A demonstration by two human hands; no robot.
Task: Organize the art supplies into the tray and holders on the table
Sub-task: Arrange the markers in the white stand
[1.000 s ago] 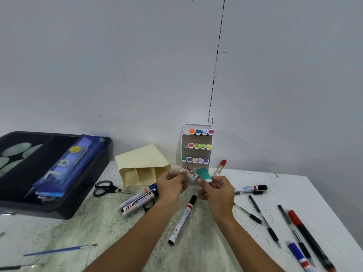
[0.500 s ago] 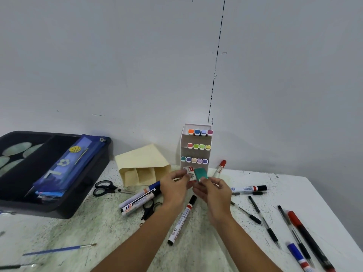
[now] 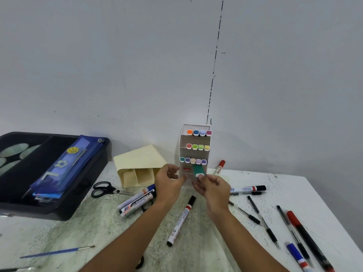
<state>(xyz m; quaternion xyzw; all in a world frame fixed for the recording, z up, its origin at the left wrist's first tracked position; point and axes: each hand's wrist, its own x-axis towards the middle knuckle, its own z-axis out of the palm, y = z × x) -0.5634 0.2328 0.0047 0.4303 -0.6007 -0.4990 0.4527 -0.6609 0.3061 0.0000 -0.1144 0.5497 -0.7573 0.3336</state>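
A white tiered marker holder [image 3: 208,141] stands against the wall with coloured marker caps in three rows. In its bottom compartment lies a small white eraser with a red label [image 3: 186,169]. My left hand [image 3: 169,180] hovers just left of that compartment, fingers loosely curled and holding nothing. My right hand [image 3: 213,186] pinches a green eraser [image 3: 198,169] and holds its far end in the same bottom compartment, to the right of the white eraser.
A black tray [image 3: 86,195] with a blue pencil case [image 3: 64,165] sits at the left. A beige paper holder [image 3: 140,163], scissors [image 3: 102,190], several markers [image 3: 137,202] and pens [image 3: 263,221] lie around; a blue paintbrush [image 3: 57,252] lies near the front.
Both hands moved forward to the holder. The left hand let go of the white eraser, which now lies in the bottom compartment; the right hand pushed the green eraser in beside it.
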